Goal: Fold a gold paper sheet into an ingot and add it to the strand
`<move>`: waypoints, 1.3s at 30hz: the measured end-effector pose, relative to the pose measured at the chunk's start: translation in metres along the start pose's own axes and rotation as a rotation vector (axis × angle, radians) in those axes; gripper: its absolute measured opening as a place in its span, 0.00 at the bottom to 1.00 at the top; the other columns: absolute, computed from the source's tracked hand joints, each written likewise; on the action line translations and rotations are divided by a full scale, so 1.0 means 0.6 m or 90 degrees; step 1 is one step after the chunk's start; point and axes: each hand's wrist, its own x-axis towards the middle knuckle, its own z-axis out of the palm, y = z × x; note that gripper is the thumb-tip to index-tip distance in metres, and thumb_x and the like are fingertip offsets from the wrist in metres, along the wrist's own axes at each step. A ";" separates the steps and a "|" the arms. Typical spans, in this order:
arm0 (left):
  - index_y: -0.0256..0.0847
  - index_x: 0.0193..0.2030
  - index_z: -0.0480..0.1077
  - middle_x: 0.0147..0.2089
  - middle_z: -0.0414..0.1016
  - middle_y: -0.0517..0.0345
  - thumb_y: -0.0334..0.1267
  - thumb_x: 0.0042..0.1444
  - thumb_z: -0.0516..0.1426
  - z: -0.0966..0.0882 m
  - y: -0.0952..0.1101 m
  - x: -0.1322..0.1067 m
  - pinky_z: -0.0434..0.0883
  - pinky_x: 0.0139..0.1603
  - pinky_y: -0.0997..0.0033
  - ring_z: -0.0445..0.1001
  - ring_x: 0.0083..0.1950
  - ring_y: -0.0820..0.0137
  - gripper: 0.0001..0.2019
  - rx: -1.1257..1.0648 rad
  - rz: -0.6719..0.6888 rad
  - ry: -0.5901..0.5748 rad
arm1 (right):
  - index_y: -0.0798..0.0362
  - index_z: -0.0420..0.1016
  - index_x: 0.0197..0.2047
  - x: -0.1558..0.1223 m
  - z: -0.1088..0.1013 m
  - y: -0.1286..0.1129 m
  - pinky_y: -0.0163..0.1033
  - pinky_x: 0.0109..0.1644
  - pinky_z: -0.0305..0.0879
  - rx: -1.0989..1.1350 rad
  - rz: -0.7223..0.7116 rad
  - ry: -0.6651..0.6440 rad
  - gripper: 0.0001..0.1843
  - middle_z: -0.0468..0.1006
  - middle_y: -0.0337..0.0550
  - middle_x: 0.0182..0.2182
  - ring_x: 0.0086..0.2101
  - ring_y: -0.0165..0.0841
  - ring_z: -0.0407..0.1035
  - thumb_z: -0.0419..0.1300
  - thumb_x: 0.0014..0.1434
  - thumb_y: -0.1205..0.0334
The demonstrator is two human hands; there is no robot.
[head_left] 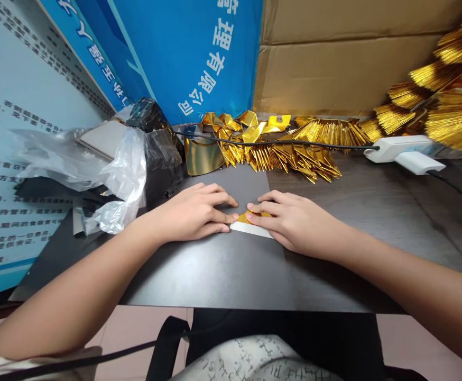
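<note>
Two bare hands are resting with fingers outstretched over a small piece of gold paper.

The gold paper (243, 218) is lying near the middle of the dark surface (199, 275), a white strip (250, 229) showing along its near edge. The left hand (199, 211) is touching its left end with the fingertips, fingers spread; the right hand (300, 222) is laying its open fingers across the right part. Beyond them, pleated gold foil (270, 156) is spreading along the back, a black cable (314, 144) crossing it toward a white power strip (403, 144). Crumpled clear plastic (126, 180) is sitting to the left, and a blue board (183, 47) and brown cardboard (353, 74) are standing behind.
</note>
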 end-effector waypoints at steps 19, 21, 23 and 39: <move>0.36 0.52 0.73 0.54 0.76 0.48 0.62 0.64 0.53 0.029 0.105 0.027 0.67 0.53 0.63 0.71 0.58 0.61 0.29 -0.064 0.144 0.083 | 0.56 0.79 0.35 -0.004 -0.020 0.003 0.40 0.40 0.58 0.201 0.023 -0.018 0.13 0.72 0.44 0.31 0.34 0.33 0.61 0.55 0.68 0.66; 0.37 0.49 0.74 0.53 0.77 0.48 0.64 0.63 0.53 0.030 0.114 0.024 0.68 0.54 0.62 0.71 0.58 0.60 0.29 -0.069 0.173 0.083 | 0.55 0.80 0.39 -0.006 -0.026 0.009 0.42 0.46 0.61 0.234 -0.050 -0.024 0.11 0.76 0.46 0.40 0.41 0.35 0.64 0.56 0.69 0.65; 0.37 0.45 0.75 0.51 0.77 0.49 0.64 0.62 0.53 0.030 0.127 0.020 0.70 0.54 0.62 0.72 0.54 0.61 0.28 -0.085 0.218 0.101 | 0.53 0.81 0.41 -0.008 -0.030 0.008 0.43 0.51 0.61 0.279 -0.103 -0.038 0.10 0.77 0.45 0.47 0.48 0.36 0.66 0.57 0.69 0.64; 0.41 0.42 0.77 0.44 0.80 0.58 0.37 0.70 0.53 0.025 0.079 0.017 0.72 0.50 0.73 0.76 0.48 0.74 0.10 -0.185 0.112 0.100 | 0.54 0.75 0.30 -0.012 -0.032 0.019 0.43 0.40 0.53 0.146 -0.011 -0.045 0.17 0.70 0.43 0.31 0.36 0.35 0.60 0.58 0.70 0.56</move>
